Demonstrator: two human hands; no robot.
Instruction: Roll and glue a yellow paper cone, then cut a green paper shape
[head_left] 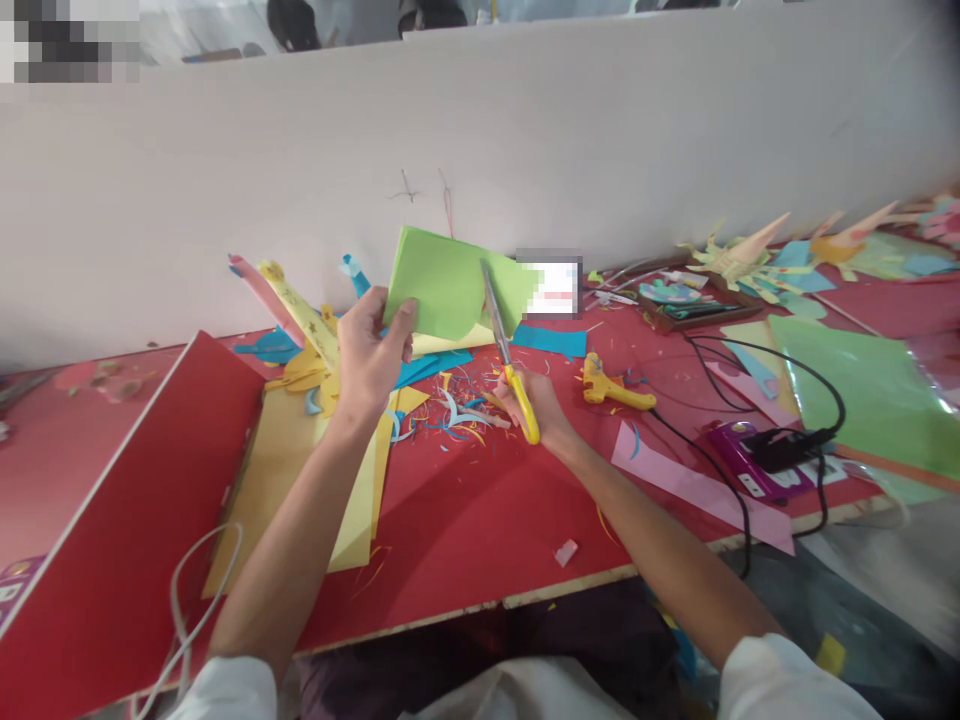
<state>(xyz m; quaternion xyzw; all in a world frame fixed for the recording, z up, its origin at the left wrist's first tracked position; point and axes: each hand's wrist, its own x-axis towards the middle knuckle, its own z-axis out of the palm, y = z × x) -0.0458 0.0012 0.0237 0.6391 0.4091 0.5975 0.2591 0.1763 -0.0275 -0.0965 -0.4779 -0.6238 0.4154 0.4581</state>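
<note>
My left hand point(379, 340) pinches the left edge of a green paper sheet point(435, 280), holding it up above the table. In my right hand point(536, 405) is a pair of scissors point(517, 385) with yellow handles. Their blades lie across the right part of the green paper, pointing up and away from me. A cut runs into the paper's lower edge near the blades. Beneath both hands, thin paper scraps point(457, 415) in several colours are scattered on the red tabletop point(480, 530).
Yellow sheets point(300, 480) lie at left beside a red upright panel point(142, 500). A yellow glue gun point(615, 385) rests at right, its cord leading to a purple power strip point(765, 460). Farther right are a pink paper strip point(697, 485), a tray point(697, 305) and paper cone crafts point(757, 245).
</note>
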